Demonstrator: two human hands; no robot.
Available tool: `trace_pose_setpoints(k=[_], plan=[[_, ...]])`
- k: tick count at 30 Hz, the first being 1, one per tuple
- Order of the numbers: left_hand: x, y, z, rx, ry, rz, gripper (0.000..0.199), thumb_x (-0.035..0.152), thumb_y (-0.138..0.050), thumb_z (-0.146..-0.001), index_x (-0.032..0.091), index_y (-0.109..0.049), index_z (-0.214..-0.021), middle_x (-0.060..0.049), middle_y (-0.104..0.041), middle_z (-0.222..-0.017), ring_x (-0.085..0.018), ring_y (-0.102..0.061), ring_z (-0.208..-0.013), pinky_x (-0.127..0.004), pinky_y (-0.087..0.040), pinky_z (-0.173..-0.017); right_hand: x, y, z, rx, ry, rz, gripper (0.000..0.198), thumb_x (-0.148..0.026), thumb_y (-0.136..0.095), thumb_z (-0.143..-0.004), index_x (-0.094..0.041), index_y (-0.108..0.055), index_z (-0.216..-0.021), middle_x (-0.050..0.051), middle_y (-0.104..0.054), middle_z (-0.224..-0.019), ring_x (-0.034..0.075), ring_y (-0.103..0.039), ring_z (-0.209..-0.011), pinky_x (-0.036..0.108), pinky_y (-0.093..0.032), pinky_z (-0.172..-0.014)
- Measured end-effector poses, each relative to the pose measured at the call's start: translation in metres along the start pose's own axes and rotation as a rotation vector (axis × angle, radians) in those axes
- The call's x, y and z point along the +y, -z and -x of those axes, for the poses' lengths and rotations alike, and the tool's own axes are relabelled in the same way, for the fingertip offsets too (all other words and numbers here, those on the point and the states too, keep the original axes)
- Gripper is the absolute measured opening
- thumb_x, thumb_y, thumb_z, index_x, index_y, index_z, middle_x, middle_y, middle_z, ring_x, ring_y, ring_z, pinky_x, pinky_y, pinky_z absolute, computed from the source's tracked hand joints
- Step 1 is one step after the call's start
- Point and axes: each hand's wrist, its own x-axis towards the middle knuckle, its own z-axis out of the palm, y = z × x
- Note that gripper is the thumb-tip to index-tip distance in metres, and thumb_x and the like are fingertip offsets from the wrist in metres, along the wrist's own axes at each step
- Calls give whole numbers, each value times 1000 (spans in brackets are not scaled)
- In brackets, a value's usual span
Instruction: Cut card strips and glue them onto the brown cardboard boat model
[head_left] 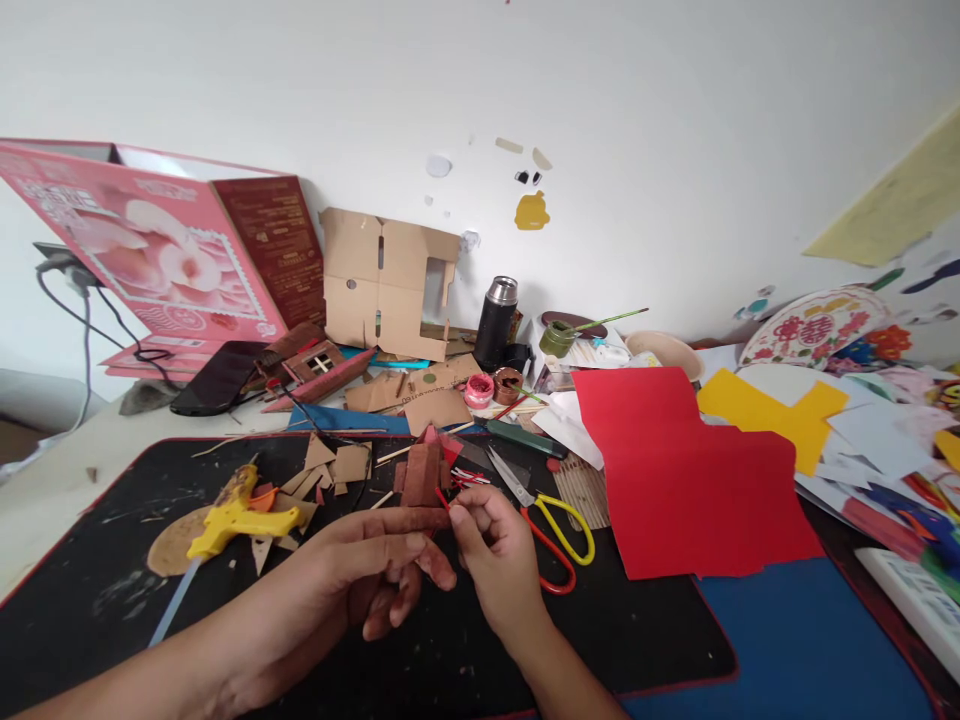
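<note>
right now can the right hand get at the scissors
Probably yes: the scissors lie just beside the right hand, on its right, and no other object seems to cover them. The hand appears to pinch a small red piece, though, so it may need to let that go first.

Strip (444, 500) I'm pinching: red. Painted block (422, 472) just past it: reddish brown. My scissors (523, 491): silver blades, one loop red, one yellow. Glue gun (238, 517): yellow, orange trigger. My mat (615, 640): black, red edging. Big sheet (690, 470) on my right: plain red; paper (742, 405) behind it yellow, surface (817, 640) in front blue. Box (172, 260): pink, peach print, dark red side with gold lettering. Cardboard (352, 310): tan. Flask (493, 330): black, silver top. Jars (478, 391): pink, brown, olive green. Fan (817, 325): whitish, red and pink floral pattern.
</note>
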Motion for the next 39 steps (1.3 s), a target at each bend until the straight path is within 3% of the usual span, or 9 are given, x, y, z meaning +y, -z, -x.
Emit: trace_pose_setpoints(k=[4,8,11,15,18,22,28,31,39], plan=[[-3,0,1,-15,33,-20,55,49,-90,-80,16,-81,-122,-15,-82,-99,-13,-54,-61,-23,-34,-51,-4,1,1,24,3,-18,39,-57,-78,-91,-21,-65,-85,-9,-39,-57,9,-30,-51,22,-26,-46],[7,12,-2,-46,71,-251,65,57,-87,-81,16,-78,-131,-17,-83,-102,-18,-60,-66,-27,-39,-53,-6,4,0,44,-58,-105,44,-61,-79,-88,-22,-61,-85,-12,-35,-54,7,-24,-46,20,-20,-42],[28,29,-14,137,-210,-530,61,64,-80,-85,21,-79,-129,-10,-82,-95,-21,-63,-71,-29,-45,-61,-6,4,-1,38,-85,-159,47,-64,-80,-86,-22,-59,-84,-13,-32,-53,6,-23,-43,19,-20,-40],[53,51,-45,350,-541,-970,54,62,-72,-90,25,-78,-129,-10,-81,-121,-33,-70,-110,-39,-54,-92,-5,1,-1,8,-94,-181,47,-64,-82,-85,-22,-60,-83,-13,-33,-52,6,-22,-43,19,-20,-40],[56,61,-71,332,-613,-1250,50,57,-66,-91,22,-79,-125,-14,-78,-134,-39,-65,-127,-48,-46,-113,-2,0,0,14,-97,-194,47,-63,-82,-85,-22,-60,-84,-13,-34,-52,6,-22,-43,19,-20,-40],[50,63,-93,250,-534,-1402,50,49,-62,-93,19,-77,-130,-18,-77,-134,-40,-65,-129,-49,-45,-115,2,1,0,19,-98,-187,46,-62,-82,-85,-22,-62,-84,-13,-34,-53,6,-23,-43,19,-20,-40],[49,59,-102,165,-487,-1319,42,43,-61,-93,21,-79,-123,-13,-81,-123,-35,-73,-115,-43,-51,-103,2,0,0,17,-116,-138,44,-61,-81,-86,-21,-62,-85,-13,-34,-52,6,-24,-43,20,-21,-41],[53,62,-103,137,-460,-1149,37,47,-67,-90,22,-81,-113,-10,-84,-114,-34,-75,-108,-42,-53,-98,2,-1,1,0,-116,-120,43,-61,-80,-87,-21,-61,-84,-13,-34,-52,7,-25,-43,20,-22,-41],[54,79,-91,174,-398,-670,48,62,-85,-75,22,-82,-100,-8,-83,-101,-31,-73,-100,-42,-56,-94,-3,0,-2,-4,-86,-23,39,-57,-79,-88,-21,-64,-84,-11,-36,-53,8,-27,-45,22,-21,-43]])
